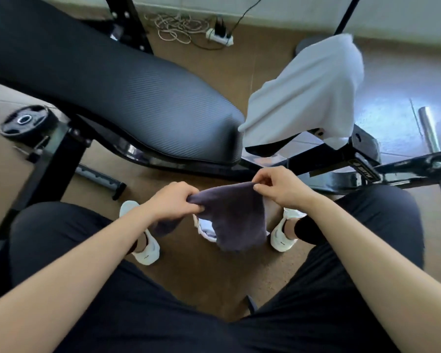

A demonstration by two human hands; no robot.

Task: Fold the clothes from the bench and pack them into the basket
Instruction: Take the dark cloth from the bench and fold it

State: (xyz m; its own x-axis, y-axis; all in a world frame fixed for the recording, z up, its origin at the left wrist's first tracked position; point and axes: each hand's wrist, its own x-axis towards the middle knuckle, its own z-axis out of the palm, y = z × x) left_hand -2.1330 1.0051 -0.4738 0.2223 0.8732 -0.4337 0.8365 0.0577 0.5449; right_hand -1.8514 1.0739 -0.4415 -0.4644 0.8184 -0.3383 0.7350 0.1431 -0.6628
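Note:
A dark grey cloth (236, 217) hangs between my knees, held up by its top edge. My left hand (173, 201) grips its left corner with curled fingers. My right hand (278, 186) pinches its right corner. A white garment (308, 90) lies draped over the foot end of the black padded bench (127, 98), to the upper right of my hands. Something white (205, 229) shows on the floor behind the grey cloth; I cannot tell what it is. No basket is in view.
The bench's black steel frame (341, 171) runs across just beyond my hands. A weight plate (26, 122) sits at the left, a chrome bar (433, 143) at the right. A power strip (219, 36) and tangled cables lie on the brown floor at the back.

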